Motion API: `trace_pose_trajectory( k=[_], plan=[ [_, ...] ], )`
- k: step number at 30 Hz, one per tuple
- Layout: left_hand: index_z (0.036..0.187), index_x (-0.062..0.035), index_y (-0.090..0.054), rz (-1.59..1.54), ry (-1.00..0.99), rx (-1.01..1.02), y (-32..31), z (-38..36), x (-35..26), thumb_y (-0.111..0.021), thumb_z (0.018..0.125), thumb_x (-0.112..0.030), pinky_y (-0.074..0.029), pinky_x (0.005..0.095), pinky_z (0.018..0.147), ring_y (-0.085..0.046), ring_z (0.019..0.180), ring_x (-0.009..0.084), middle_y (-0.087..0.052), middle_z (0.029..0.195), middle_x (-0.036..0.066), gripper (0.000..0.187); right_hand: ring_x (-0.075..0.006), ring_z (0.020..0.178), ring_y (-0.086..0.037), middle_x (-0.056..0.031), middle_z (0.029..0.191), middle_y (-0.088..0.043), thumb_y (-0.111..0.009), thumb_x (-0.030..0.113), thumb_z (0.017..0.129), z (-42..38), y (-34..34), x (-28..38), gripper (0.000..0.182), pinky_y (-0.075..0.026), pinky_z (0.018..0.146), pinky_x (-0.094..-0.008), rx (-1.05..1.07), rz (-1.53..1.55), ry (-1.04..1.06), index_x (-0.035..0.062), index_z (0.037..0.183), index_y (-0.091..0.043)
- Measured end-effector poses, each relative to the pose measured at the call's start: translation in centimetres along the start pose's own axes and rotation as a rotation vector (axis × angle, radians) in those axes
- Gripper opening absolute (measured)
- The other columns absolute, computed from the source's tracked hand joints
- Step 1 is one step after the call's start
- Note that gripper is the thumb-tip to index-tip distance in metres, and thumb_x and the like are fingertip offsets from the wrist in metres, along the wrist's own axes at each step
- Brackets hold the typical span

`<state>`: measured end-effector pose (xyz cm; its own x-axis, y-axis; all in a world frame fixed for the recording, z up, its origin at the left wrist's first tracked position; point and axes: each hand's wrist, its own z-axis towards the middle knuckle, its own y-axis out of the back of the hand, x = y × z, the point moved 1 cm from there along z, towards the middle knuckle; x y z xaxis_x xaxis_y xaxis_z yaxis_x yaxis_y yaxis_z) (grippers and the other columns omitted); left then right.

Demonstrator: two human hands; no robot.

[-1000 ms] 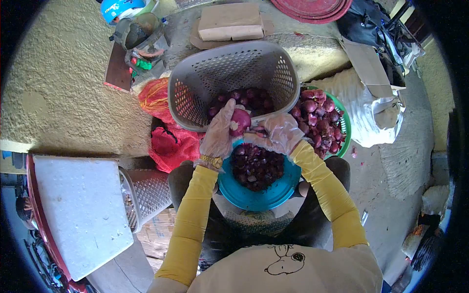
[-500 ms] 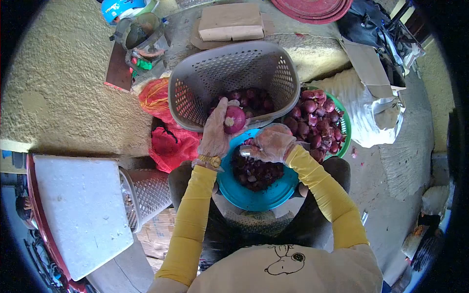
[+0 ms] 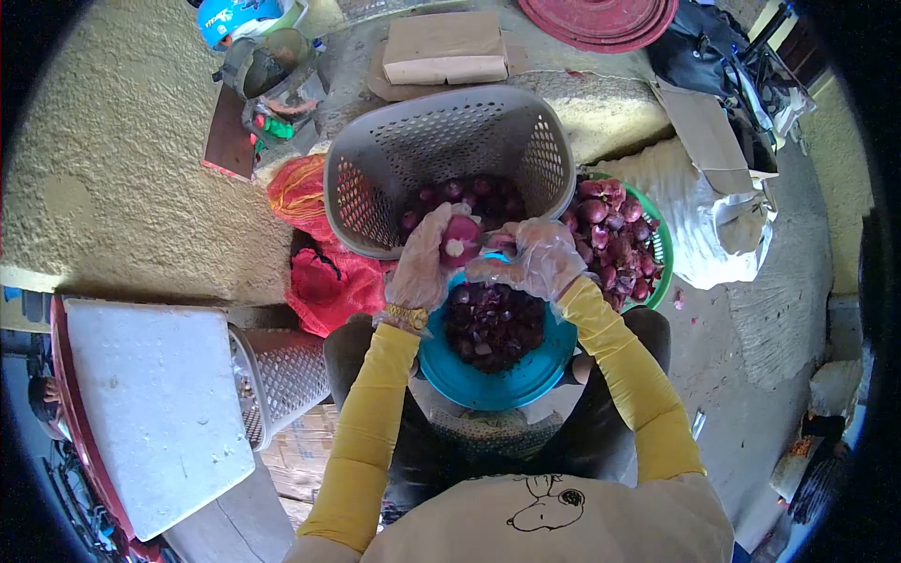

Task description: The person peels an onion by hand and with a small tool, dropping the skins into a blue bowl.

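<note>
Over the near edge of the grey perforated basket [image 3: 352,141], my gloved left hand [image 3: 422,258] is closed around a peeled purple onion [image 3: 461,240]. My gloved right hand [image 3: 542,258] is just right of that onion, fingers bent; a dark reddish piece shows at its fingertips, and what exactly it grips is too small to make out. Below both hands is a blue basin [image 3: 441,361] with dark onion skins and scraps [image 3: 493,328]. More onions [image 3: 483,192] lie inside the grey basket. To the right, a green basket [image 3: 665,246] holds many red onions [image 3: 615,225].
A red mesh sack [image 3: 328,281] lies left of the basin. A white foam board [image 3: 155,403] and another perforated basket [image 3: 291,380] stand at the lower left. Beyond the grey basket is a cardboard box [image 3: 445,47]; a white sack [image 3: 694,216] sits at the right.
My right hand has moved up and slightly right, from over the basin to beside the onion. My left hand, with the onion, has shifted slightly right and down.
</note>
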<state>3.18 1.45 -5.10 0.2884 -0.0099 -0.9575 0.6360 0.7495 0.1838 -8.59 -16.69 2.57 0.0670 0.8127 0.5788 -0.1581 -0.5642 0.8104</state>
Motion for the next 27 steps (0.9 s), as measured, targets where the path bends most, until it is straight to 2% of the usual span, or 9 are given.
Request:
trace_pose_trajectory(
  k=[2,3,5,8,12,16,18,23,27],
  plan=[
    [0.144,-0.0027,-0.043,0.437,-0.345,0.04,-0.1,-0.2,-4.0,-0.065,0.097,-0.006,-0.054,0.039,0.102,-0.063,0.117,0.0275,-0.061,0.133,0.017,0.052,-0.038,0.079,-0.069,-0.0165,0.079,-0.069,-0.075,0.075,0.069,0.1,-0.1,-0.7,0.072,-0.054,0.072,-0.0463,-0.018,-0.035,-0.013,0.0078,0.094,-0.075],
    [0.144,-0.0027,-0.043,0.437,-0.342,0.043,-0.1,-0.5,-3.5,-0.065,0.097,-0.006,-0.054,0.039,0.102,-0.063,0.117,0.0275,-0.061,0.133,0.017,0.052,-0.0377,0.079,-0.069,-0.0168,0.079,-0.069,-0.076,0.074,0.07,0.1,-0.2,-0.9,0.07,-0.054,0.072,-0.0459,-0.033,-0.064,-0.026,0.0076,0.094,-0.074],
    [0.142,-0.0024,-0.044,0.301,-0.223,0.052,-0.3,-0.4,-2.3,-0.068,0.083,0.002,-0.05,0.0427,0.103,-0.063,0.116,0.0376,-0.063,0.128,0.018,0.064,-0.0382,0.081,-0.069,-0.0172,0.082,-0.07,-0.074,0.075,0.071,0.2,-0.1,-1.1,0.07,-0.054,0.073,-0.0464,-0.02,-0.101,-0.017,0.009,0.094,-0.074],
    [0.141,-0.0025,-0.045,0.379,-0.278,0.023,-0.4,-0.4,-3.5,-0.068,0.083,0.003,-0.049,0.0436,0.104,-0.062,0.118,0.0378,-0.063,0.13,0.018,0.063,-0.0392,0.081,-0.069,-0.0182,0.084,-0.071,-0.07,0.077,0.073,0.1,0.0,-1.0,0.07,-0.054,0.073,-0.0473,-0.015,-0.085,-0.014,0.0101,0.093,-0.074],
    [0.141,-0.0025,-0.044,0.288,-0.254,0.041,-0.4,-0.4,-3.5,-0.068,0.083,0.003,-0.049,0.0439,0.104,-0.062,0.118,0.038,-0.063,0.131,0.018,0.063,-0.0405,0.083,-0.069,-0.0199,0.085,-0.07,-0.067,0.08,0.073,0.1,-0.1,-0.9,0.073,-0.054,0.076,-0.048,0.021,-0.051,-0.059,0.0095,0.092,-0.074],
    [0.141,-0.0028,-0.044,0.396,-0.339,0.019,-0.4,-0.3,-4.9,-0.066,0.088,0.002,-0.051,0.0414,0.101,-0.063,0.117,0.0351,-0.064,0.13,0.018,0.058,-0.0412,0.086,-0.069,-0.0221,0.087,-0.07,-0.067,0.081,0.073,0.3,-0.1,-0.8,0.075,-0.054,0.078,-0.0486,0.116,-0.058,-0.09,0.0086,0.092,-0.075],
    [0.142,-0.0035,-0.044,0.414,-0.365,0.015,-0.5,-0.4,-5.0,-0.064,0.09,0.001,-0.052,0.0402,0.099,-0.064,0.116,0.0336,-0.064,0.129,0.018,0.055,-0.0385,0.076,-0.067,-0.0194,0.078,-0.068,-0.073,0.067,0.079,0.2,-0.5,-1.0,0.06,-0.052,0.072,-0.0458,0.059,-0.057,-0.07,0.0088,0.091,-0.077],
    [0.147,-0.0071,-0.041,0.039,-0.163,0.117,-0.5,-0.4,-4.6,-0.059,0.098,-0.004,-0.055,0.037,0.094,-0.064,0.115,0.0295,-0.062,0.131,0.019,0.053,-0.0381,0.08,-0.069,-0.0185,0.083,-0.071,-0.072,0.063,0.083,0.5,-2.2,-2.4,0.055,-0.053,0.075,-0.0451,0.1,-0.018,-0.063,0.013,0.104,-0.078],
    [0.149,-0.0048,-0.04,0.307,-0.266,0.068,-0.3,-0.3,-2.6,-0.059,0.1,-0.009,-0.054,0.0365,0.096,-0.064,0.113,0.0293,-0.062,0.13,0.018,0.052,-0.0375,0.084,-0.07,-0.0168,0.086,-0.073,-0.069,0.057,0.088,0.2,-1.1,-1.1,0.048,-0.054,0.076,-0.0438,0.091,0.061,0.054,0.0151,0.109,-0.076]
  ],
)
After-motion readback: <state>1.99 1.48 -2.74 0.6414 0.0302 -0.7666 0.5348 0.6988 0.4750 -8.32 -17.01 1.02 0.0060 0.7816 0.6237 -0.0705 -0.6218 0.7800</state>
